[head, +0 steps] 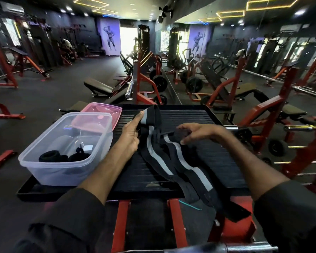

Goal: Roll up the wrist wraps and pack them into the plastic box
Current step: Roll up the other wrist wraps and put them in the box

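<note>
Left hand fingers gripping wrist wrap, right hand pinching its loop, plastic box beside, pink lid behind

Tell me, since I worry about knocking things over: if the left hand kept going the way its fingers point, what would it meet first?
The left hand points up and away, already gripping the wrist wrap. Beyond that lies only the black platform; the plastic box sits off to its left, though depth is unclear.

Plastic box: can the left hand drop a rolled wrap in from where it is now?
Probably yes. The plastic box stands open right beside the left hand, its pink lid set behind it, but that hand is gripping an unrolled wrist wrap.
</note>
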The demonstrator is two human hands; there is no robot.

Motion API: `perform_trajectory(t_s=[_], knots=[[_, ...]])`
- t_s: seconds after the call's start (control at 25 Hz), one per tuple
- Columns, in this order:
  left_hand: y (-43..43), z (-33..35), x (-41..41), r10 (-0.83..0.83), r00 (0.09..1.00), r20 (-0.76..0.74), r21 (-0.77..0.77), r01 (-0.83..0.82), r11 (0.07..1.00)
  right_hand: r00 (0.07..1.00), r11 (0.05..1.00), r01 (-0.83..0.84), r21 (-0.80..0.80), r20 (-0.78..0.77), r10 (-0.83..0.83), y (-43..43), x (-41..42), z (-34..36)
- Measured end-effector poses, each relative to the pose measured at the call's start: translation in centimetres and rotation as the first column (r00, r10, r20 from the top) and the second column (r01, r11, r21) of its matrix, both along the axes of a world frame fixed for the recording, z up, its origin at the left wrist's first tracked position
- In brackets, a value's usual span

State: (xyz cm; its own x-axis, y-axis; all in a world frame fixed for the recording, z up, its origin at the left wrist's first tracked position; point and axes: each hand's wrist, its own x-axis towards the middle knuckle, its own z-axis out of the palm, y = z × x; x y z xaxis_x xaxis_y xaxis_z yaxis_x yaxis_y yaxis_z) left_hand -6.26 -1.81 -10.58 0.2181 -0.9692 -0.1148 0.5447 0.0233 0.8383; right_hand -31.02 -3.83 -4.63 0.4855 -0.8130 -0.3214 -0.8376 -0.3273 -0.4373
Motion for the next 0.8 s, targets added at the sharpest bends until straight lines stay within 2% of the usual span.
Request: perform_trajectory(t_s=[0.04,0.08,0.12,0.2,0.28,0.44,0.52,0.68,0.8], knots=[[-0.2,-0.1,0.0,0.010,1.000,-0.015,0.010,-0.010,1.000,0.984,1.000,0.027,-0.010,0.178,-0.025,-0.5,1.2,-1.0],[-0.4,0.0,0.1,0.011,0.999,-0.045,0.001,-0.010,1.000,0.962,0.999,0.027,0.026,0.271,-0.033,-1.0,2.5,-2.2],[-0.7,0.1,0.2,0.024,0.998,-0.063,-0.023,-0.025,0.999,0.956,0.997,0.001,0.076,0.291,-0.023,-1.2,3.8,-3.4],[-0.9,0.6,0.5,0.063,0.994,-0.095,-0.119,-0.074,0.990,0.971,0.980,-0.081,0.183,0.235,0.036,-1.3,6.0,-5.3],[-0.7,1.5,1.0,0.118,0.980,-0.162,-0.195,-0.149,0.970,0.971,0.944,-0.205,0.257,0.171,0.165,-0.9,6.6,-5.4],[-2.1,2.1,3.1,0.218,0.930,-0.295,-0.177,-0.277,0.944,0.924,0.914,-0.325,0.242,-0.124,0.361,-1.4,4.8,-4.7],[-2.6,2.3,3.7,0.194,0.932,-0.306,-0.197,-0.261,0.945,0.918,0.906,-0.331,0.265,-0.131,0.374,-1.9,4.1,-4.6],[-2.2,2.4,2.3,0.093,0.954,-0.284,-0.266,-0.172,0.949,0.964,0.911,-0.265,0.317,0.086,0.250,-2.3,3.8,-4.8],[-2.1,1.9,1.0,0.074,0.971,-0.229,-0.270,-0.137,0.953,0.929,0.924,-0.203,0.324,0.363,0.077,-2.8,3.9,-5.8]])
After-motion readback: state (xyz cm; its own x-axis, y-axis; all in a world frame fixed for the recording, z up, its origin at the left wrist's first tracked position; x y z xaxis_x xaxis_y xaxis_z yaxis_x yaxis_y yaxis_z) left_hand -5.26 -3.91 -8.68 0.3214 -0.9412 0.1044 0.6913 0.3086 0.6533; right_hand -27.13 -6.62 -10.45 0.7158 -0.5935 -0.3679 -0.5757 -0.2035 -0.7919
